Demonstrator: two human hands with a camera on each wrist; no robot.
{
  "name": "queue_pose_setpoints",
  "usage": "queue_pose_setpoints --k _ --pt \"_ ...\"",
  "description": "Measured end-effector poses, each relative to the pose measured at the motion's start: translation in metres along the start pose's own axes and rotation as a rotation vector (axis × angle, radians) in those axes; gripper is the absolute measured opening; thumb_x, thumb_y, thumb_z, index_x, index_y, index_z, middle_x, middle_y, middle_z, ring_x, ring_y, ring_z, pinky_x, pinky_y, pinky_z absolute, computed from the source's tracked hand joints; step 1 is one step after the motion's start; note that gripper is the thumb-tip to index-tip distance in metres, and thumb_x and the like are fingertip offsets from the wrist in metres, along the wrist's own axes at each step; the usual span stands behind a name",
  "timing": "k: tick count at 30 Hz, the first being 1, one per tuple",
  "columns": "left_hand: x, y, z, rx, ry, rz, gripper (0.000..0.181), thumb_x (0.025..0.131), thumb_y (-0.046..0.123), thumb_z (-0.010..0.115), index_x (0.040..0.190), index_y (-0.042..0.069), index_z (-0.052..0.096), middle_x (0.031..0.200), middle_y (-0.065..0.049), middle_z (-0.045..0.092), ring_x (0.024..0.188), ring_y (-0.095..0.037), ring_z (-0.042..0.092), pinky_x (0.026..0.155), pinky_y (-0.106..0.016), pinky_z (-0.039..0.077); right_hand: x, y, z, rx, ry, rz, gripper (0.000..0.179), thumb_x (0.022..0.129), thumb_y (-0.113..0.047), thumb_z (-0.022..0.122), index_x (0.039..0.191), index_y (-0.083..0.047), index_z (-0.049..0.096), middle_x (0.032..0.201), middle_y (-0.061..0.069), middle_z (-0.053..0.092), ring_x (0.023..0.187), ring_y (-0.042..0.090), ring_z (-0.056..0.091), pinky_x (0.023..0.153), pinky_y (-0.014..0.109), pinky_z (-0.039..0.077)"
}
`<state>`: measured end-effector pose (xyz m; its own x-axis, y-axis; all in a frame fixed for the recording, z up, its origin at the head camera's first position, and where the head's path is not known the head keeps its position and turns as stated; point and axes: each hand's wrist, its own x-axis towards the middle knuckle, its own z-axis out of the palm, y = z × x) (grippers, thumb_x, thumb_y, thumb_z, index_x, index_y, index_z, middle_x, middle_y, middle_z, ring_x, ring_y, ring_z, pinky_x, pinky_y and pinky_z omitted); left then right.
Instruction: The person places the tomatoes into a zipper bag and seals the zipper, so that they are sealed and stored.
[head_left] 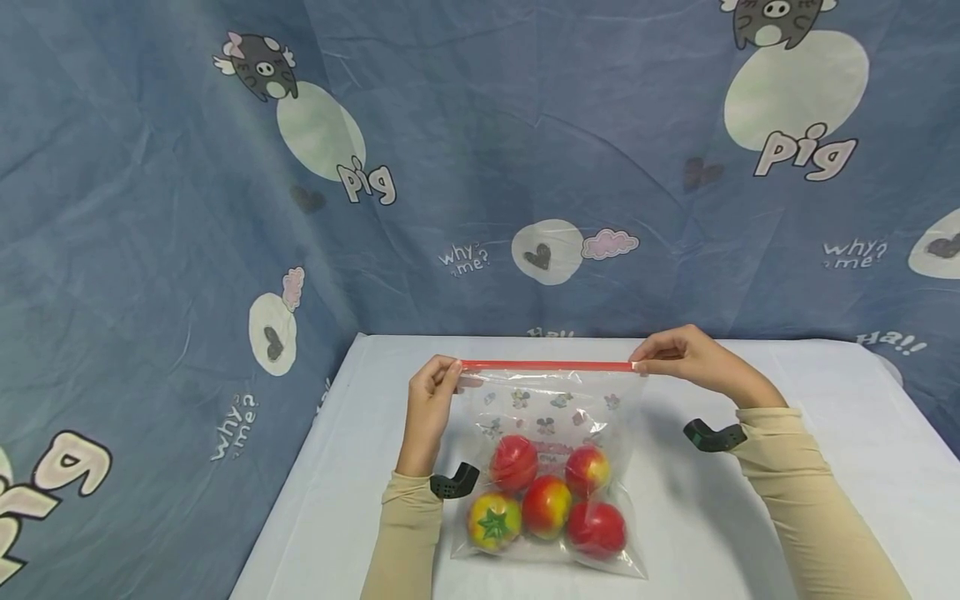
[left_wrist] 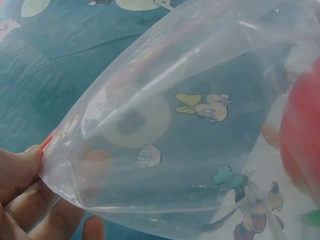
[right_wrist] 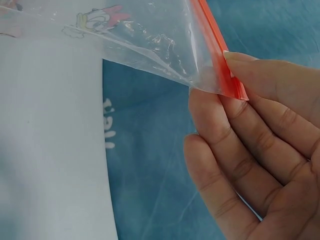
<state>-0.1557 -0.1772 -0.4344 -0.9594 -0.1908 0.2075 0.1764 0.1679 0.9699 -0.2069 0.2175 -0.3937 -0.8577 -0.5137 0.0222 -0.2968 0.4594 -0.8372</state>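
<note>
A clear zip bag [head_left: 630, 533] with printed cartoon figures hangs from both hands over the white table, its red zip strip [head_left: 547, 365] stretched straight across the top. My left hand [head_left: 430, 408] pinches the strip's left end between thumb and fingers. At the other end, my right hand [head_left: 697, 364] pinches the corner; in the right wrist view its thumb [right_wrist: 270, 77] presses the red strip against the fingers. Several red and yellow fruits sit low in the bag, among them a red one [head_left: 596, 529] and one with a green star-shaped top [head_left: 494, 522].
The white table [head_left: 330, 508] spreads beneath the bag and arms. A blue cloth [head_left: 465, 150] printed with pigs and words hangs behind and along the left side. Dark wrist cameras sit by the left cuff [head_left: 408, 500] and the right cuff [head_left: 772, 425].
</note>
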Motion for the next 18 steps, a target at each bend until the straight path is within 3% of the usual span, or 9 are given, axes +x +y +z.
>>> queue_pose_setpoints --k 10,18 --pt "0.001 -0.001 0.0 0.005 -0.016 -0.024 0.025 0.104 0.021 0.061 0.101 -0.002 0.069 0.092 -0.018 0.078 0.081 -0.008 0.066 0.079 -0.023 0.051 0.001 0.007 0.002 0.008 -0.005 0.011 0.016 0.096 -0.019 0.073 0.107 -0.008 0.078 0.099 0.007 0.079 0.09 0.009 0.072 0.085 0.022 0.058" --pt "0.003 -0.011 -0.001 0.005 -0.071 -0.064 0.025 0.105 0.021 0.06 0.101 -0.003 0.067 0.093 -0.02 0.079 0.08 -0.006 0.073 0.075 -0.023 0.053 0.006 0.018 0.008 0.013 -0.037 0.012 0.018 0.096 -0.017 0.073 0.107 -0.004 0.077 0.101 0.01 0.078 0.09 0.009 0.072 0.084 0.024 0.058"
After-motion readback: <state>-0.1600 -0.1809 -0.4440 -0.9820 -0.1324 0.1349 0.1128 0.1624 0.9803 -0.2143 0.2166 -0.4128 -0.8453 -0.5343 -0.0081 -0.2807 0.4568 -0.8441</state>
